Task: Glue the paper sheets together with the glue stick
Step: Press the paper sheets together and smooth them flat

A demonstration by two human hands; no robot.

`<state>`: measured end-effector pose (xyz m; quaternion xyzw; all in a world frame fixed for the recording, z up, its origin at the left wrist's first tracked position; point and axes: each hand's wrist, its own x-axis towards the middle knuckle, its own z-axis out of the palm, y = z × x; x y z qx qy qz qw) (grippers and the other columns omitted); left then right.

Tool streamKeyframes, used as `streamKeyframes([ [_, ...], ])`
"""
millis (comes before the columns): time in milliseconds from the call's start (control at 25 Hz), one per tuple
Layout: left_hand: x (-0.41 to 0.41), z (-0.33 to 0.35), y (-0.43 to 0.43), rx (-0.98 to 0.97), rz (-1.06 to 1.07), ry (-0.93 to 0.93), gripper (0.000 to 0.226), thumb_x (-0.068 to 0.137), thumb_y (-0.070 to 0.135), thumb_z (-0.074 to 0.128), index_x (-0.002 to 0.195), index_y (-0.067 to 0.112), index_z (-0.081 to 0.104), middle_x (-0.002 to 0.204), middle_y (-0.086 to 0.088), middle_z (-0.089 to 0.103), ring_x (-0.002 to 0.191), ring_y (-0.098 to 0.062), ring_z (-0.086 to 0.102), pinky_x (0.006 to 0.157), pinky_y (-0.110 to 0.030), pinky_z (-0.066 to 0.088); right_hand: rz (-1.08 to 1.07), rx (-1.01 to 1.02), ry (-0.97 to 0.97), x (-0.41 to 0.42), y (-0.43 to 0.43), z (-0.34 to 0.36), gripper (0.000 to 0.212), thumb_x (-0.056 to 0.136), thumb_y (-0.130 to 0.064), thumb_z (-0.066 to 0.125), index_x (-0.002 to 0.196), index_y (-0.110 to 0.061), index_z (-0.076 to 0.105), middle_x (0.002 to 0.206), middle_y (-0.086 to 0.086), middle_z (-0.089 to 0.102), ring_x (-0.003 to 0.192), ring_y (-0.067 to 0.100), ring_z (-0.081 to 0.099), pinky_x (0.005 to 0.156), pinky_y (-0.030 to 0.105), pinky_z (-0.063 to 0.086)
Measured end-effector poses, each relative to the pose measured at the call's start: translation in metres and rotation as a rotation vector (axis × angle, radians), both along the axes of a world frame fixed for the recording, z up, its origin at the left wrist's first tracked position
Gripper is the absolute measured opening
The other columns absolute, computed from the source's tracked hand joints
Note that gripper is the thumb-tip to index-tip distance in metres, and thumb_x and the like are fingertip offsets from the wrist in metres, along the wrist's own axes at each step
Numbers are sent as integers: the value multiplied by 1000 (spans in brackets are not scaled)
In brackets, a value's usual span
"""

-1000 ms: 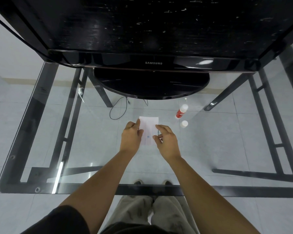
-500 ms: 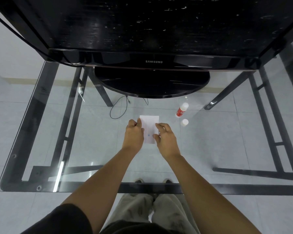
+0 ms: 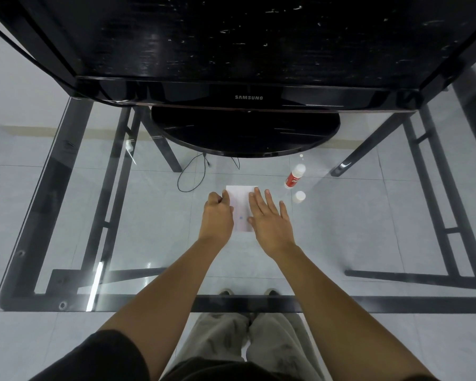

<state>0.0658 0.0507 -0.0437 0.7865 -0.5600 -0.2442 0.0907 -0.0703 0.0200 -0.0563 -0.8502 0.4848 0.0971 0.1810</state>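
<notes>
A small white paper sheet [image 3: 241, 204] lies flat on the glass table, a blue dot near its middle. Whether a second sheet lies under it I cannot tell. My left hand [image 3: 217, 215] rests curled at the paper's left edge, thumb and fingertips on that edge. My right hand [image 3: 270, 218] lies flat, fingers spread, pressing on the paper's right side and covering it. The red and white glue stick [image 3: 294, 177] lies on its side to the right of the paper, uncapped. Its white cap [image 3: 299, 196] stands just in front of it.
A black Samsung monitor [image 3: 248, 97] on a round base [image 3: 245, 133] stands at the back of the glass table [image 3: 66, 188]. A thin black cable [image 3: 193, 174] loops left of the paper. Black table frame bars show through the glass. My legs and shoes show below.
My right hand has opened from a pinch to a flat palm laid on the paper's right side. My left hand has stayed at the left edge. The paper has barely shifted.
</notes>
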Motion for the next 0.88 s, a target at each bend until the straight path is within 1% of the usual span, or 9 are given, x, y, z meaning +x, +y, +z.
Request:
streamKeyframes([
  [160,1,-1,0,5,6,10,46,98,11,36,141,-1,23,129,-20,38,107,-28,48,88,-25,42,71,-4,67,-7,-4,-2,57,101,-36,20,147,-16,-5,159,1,-5,146,22,-6,116,46,-1],
  [280,0,-1,2,9,3,32,45,95,8,40,137,-1,29,127,-24,40,108,-34,46,91,-36,44,119,-26,81,-11,-7,-1,57,100,-40,16,147,-17,-5,159,0,-6,146,21,-6,116,46,-3],
  [320,-1,-2,4,19,-15,-11,49,93,7,43,138,-1,26,125,-24,41,107,-34,45,89,-36,45,130,-24,85,-12,-8,-1,58,99,-42,15,147,-17,-5,159,1,-7,146,21,-6,116,45,-4],
  [400,-1,-5,12,44,-115,-201,61,92,7,48,142,-2,14,123,-21,40,105,-29,44,84,-31,46,139,-16,90,-12,-8,0,62,98,-46,15,147,-16,-7,159,2,-9,146,22,-7,116,43,-5],
  [480,1,-10,24,63,-166,-276,66,91,11,51,143,-1,12,124,-19,41,107,-27,44,85,-31,46,141,-13,100,-11,-7,0,63,97,-47,15,147,-16,-9,159,3,-11,146,23,-8,116,42,-4],
  [640,1,-11,49,66,-216,-325,66,87,18,59,141,2,25,129,-21,45,112,-29,48,87,-34,48,143,-6,110,-12,-7,1,64,97,-47,16,147,-16,-10,158,3,-13,146,23,-9,117,42,-2],
  [760,4,-5,57,-7,-289,-363,66,68,17,80,125,0,52,120,-24,59,101,-34,62,77,-38,55,154,-13,114,-13,-10,2,65,96,-49,17,147,-17,-9,159,3,-12,146,24,-8,117,44,-1],
  [800,6,-6,59,-70,-346,-366,65,66,17,81,122,-2,55,122,-25,59,104,-37,62,81,-40,54,157,-12,115,-13,-11,2,65,96,-50,17,147,-18,-9,159,4,-12,146,24,-8,117,44,0],
  [880,12,-9,64,-178,-519,-348,57,78,22,70,126,-4,51,132,-24,53,119,-37,53,95,-43,45,167,-14,114,-13,-12,1,66,96,-51,17,147,-18,-8,159,4,-12,146,24,-7,117,44,0],
])
